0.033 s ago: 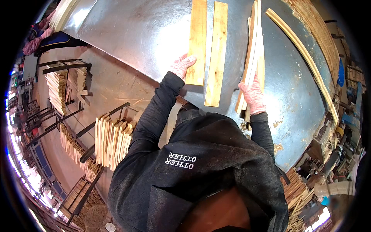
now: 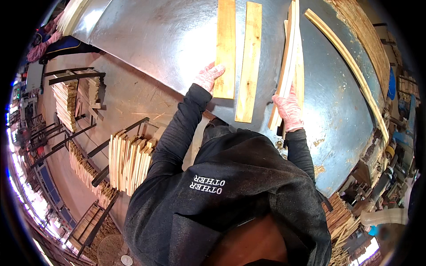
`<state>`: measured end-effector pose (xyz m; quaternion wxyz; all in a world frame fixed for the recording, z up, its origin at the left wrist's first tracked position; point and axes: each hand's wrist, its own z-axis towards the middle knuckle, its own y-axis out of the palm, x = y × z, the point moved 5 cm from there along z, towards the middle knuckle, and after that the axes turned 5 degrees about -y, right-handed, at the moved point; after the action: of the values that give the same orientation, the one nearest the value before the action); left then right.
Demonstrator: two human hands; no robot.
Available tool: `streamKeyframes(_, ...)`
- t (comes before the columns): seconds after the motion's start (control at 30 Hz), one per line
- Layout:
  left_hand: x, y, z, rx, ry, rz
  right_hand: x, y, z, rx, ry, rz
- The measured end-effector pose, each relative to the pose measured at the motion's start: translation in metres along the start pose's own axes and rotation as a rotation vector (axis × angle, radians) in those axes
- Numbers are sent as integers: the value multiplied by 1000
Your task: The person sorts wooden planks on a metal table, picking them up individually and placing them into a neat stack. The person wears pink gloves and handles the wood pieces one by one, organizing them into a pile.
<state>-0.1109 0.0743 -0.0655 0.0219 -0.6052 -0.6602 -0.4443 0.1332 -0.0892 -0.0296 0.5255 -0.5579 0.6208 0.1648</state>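
My left hand, in a pinkish knit glove, grips the left edge of a wooden board near its lower end. Its thumb lies on top of the board; the other fingers are partly hidden. A narrower board lies flat just right of it, untouched. Further right, my right hand, gloved alike, is closed round the near part of some wooden strips standing on edge. How many strips it grips I cannot tell. All these rest on a grey metal table.
A long wooden strip lies towards the table's right edge, with sawdust nearer me. Stacked wood stands on dark racks at the left. At the far left, another person's gloved hand is beside a wood stack.
The board in my left hand has shifted very slightly left. My right hand and the near end of its strips have also moved a little left.
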Motion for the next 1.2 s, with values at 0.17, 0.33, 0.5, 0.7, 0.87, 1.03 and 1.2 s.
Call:
streamKeyframes(0.17,-17,-9,-4,24,73,-134,-46,33,-10,241,-391,-897)
streamKeyframes(0.33,-40,14,-40,66,126,327,-95,86,-11,-306,-174,-247)
streamKeyframes(0.5,110,35,-91,622,1255,2008,-101,62,-19,-445,-403,-689)
streamKeyframes(0.7,145,-32,-56,-22,173,2595,-107,24,-7,54,-729,-331)
streamKeyframes(0.87,213,-103,-16,784,322,2104,-38,51,-7,-95,-62,-763)
streamKeyframes(1.03,216,-142,41,808,188,1808,-34,62,-5,-21,52,-869)
streamKeyframes(1.2,156,-88,59,759,-11,1745,1,28,9,47,86,-617)
